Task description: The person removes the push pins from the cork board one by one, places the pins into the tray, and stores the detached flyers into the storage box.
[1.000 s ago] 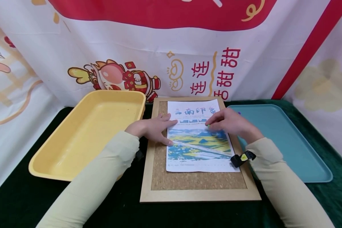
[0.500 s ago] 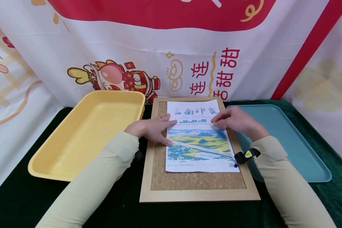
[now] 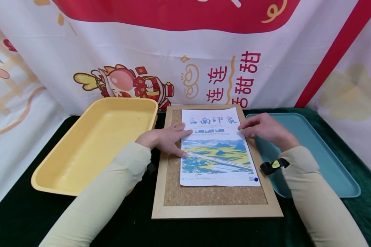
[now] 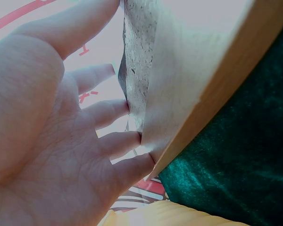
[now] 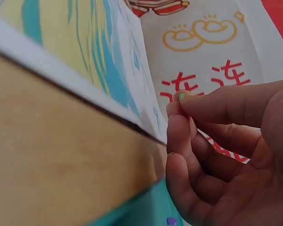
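Observation:
A printed paper poster (image 3: 216,161) with a blue and yellow landscape lies on a wood-framed corkboard (image 3: 216,198). My left hand (image 3: 168,140) is spread flat at the poster's left edge, thumb and index fingertip on the paper. Straight fingers of that hand (image 4: 80,136) show over the board's frame in the left wrist view. At the poster's upper right edge, my right hand (image 3: 267,130) pinches a small green pushpin (image 5: 181,97) between thumb and index finger; only its green end shows. A blue pushpin (image 3: 256,179) sits at the poster's lower right corner.
A deep yellow tray (image 3: 49,164) stands left of the board. To the right lies a flat teal tray (image 3: 324,164), with a purple piece (image 5: 171,221) at it in the right wrist view. A printed white backdrop (image 3: 266,68) hangs behind the dark green tablecloth (image 3: 216,233).
My right hand has moved right with the green pushpin, from over the poster to its right edge, uncovering the blue pushpin and the title. My left hand has stayed in place.

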{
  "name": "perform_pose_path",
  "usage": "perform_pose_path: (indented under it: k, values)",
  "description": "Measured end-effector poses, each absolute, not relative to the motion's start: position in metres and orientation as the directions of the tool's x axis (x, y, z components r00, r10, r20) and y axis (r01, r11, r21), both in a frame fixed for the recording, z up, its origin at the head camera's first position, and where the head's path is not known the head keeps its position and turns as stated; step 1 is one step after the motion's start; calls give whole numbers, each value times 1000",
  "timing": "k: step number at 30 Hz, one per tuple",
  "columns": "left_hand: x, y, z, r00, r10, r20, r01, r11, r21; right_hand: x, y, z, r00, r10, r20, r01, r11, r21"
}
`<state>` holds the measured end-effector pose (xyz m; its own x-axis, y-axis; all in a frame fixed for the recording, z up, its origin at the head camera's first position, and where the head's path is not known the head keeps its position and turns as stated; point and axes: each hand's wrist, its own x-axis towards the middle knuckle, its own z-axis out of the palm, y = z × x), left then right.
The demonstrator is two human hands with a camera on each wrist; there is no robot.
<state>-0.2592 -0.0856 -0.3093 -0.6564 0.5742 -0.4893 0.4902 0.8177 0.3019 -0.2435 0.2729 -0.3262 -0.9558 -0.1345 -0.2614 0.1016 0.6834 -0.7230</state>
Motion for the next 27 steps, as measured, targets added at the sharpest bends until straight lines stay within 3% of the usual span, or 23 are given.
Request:
perform_pose_path:
  k: [11, 27]
  values:
    - [-258, -86, -309, -655, 578, -486, 492, 815, 306, -243, 297, -326, -968, -88, -233, 102, 713, -694]
    - [-258, -86, -311, -658, 584, -476, 504, 811, 299, -243, 335, -332, -964, 36, -265, 206, 732, -650]
